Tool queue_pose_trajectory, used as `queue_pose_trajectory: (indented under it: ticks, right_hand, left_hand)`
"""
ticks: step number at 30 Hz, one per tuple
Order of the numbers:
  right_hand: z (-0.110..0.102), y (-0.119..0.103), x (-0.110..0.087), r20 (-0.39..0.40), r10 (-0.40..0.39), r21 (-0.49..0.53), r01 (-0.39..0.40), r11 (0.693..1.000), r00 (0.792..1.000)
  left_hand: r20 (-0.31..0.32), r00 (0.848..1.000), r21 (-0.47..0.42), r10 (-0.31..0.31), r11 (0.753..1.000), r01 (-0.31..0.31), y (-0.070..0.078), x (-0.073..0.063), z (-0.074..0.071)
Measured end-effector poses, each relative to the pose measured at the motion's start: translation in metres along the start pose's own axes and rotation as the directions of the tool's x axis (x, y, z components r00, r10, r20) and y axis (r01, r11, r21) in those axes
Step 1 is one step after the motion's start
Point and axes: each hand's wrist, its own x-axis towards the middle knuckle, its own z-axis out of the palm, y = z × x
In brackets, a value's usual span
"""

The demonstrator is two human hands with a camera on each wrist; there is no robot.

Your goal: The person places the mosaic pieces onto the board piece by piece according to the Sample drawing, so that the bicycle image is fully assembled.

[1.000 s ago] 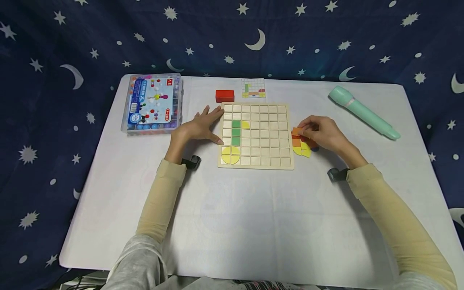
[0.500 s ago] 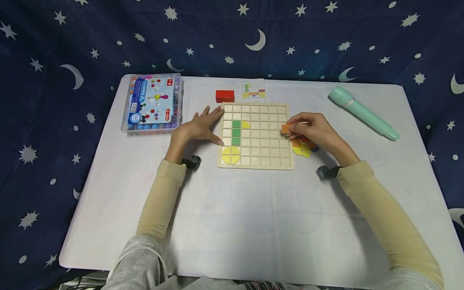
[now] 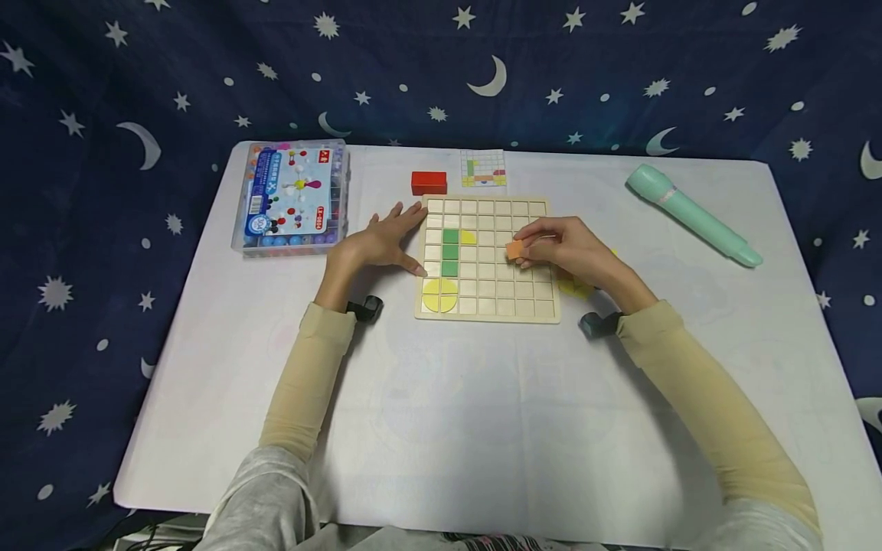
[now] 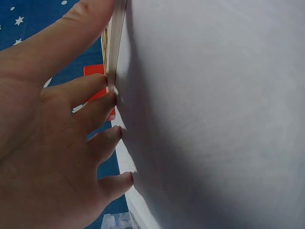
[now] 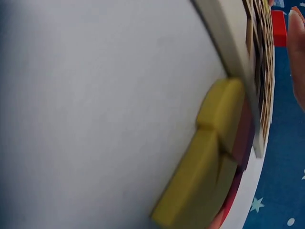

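A pale wooden grid board (image 3: 486, 306) lies mid-table, with green square tiles (image 3: 450, 252) and yellow quarter-round tiles (image 3: 439, 295) set in its left part. My left hand (image 3: 381, 240) rests at the board's left edge with fingers spread; in the left wrist view, thumb and fingertips touch that edge. Above the right half of the board, my right hand (image 3: 561, 246) pinches an orange tile (image 3: 514, 250) between thumb and fingers. Beside the board's right edge is a pile of loose tiles, partly hidden under the right wrist; yellow tiles (image 5: 200, 171) show in the right wrist view.
A red block (image 3: 429, 183) and a small pattern card (image 3: 483, 167) lie behind the board. A clear plastic case (image 3: 292, 197) of coloured beads stands at the back left. The mint-green microphone-shaped object (image 3: 692, 214) lies back right.
My right hand has lifted the orange tile from the pile and carried it left over the board. The left hand has stayed at the board's edge.
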Motion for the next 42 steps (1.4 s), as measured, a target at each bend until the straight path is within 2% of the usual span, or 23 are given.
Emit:
queue_pose_trajectory:
  ticks: [8,16,25,35,42]
  right_hand:
    - [0.015,-0.007,0.003,0.073,-0.034,-0.009,0.034,0.999,0.997]
    - [0.028,-0.015,0.003,0.133,-0.024,0.08,0.013,0.997,0.991]
    - [0.038,-0.017,0.007,0.191,-0.082,-0.068,0.097,0.993,0.978]
    - [0.051,-0.024,0.011,0.291,-0.067,-0.11,0.102,0.989,0.954]
    - [0.056,-0.027,0.013,0.285,-0.097,-0.144,0.143,0.979,0.953]
  left_hand:
    - [0.001,1.0,0.001,-0.005,1.0,0.005,0.0,-0.001,0.0]
    - [0.0,1.0,-0.006,-0.01,1.0,0.01,-0.001,-0.001,0.0]
    - [0.001,1.0,-0.004,-0.009,1.0,0.009,-0.001,0.0,0.0]
    - [0.005,1.0,-0.001,-0.007,1.0,0.007,-0.001,0.0,0.0]
    - [-0.001,1.0,-0.005,-0.007,1.0,0.007,0.0,0.001,0.001]
